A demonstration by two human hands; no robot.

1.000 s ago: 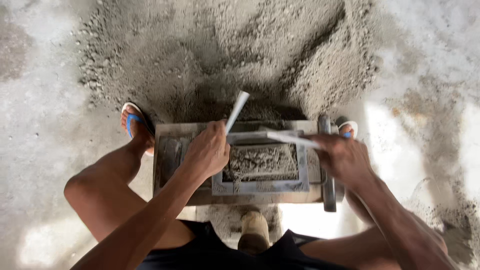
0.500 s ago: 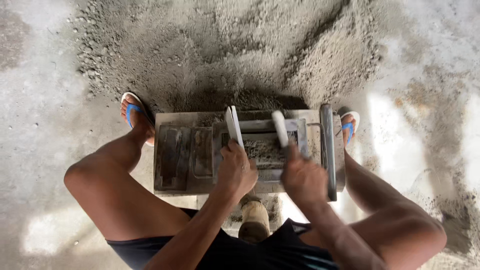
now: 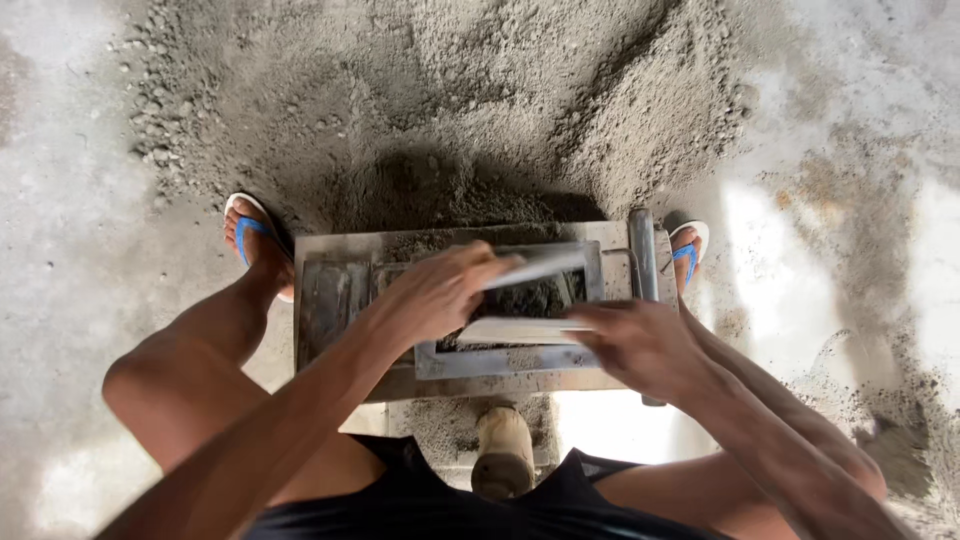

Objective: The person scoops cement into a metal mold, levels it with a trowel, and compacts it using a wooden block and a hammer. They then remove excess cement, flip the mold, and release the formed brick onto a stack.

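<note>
A grey metal block mould sits on a flat metal stand between my feet, with damp grey mix inside its frame. My left hand grips a pale flat strip that lies slanted over the far side of the mould. My right hand holds a second pale flat strip laid across the near side of the mould. Both strips rest over the mix.
A large heap of grey sand and gravel mix lies just beyond the stand. A metal bar handle runs along the stand's right side. A wooden handle stands below the mould. My blue sandals flank the stand on the concrete floor.
Both strips stood upright half a second ago; now they lie flatter across the mould. My left hand has moved left and my right hand right and nearer me.
</note>
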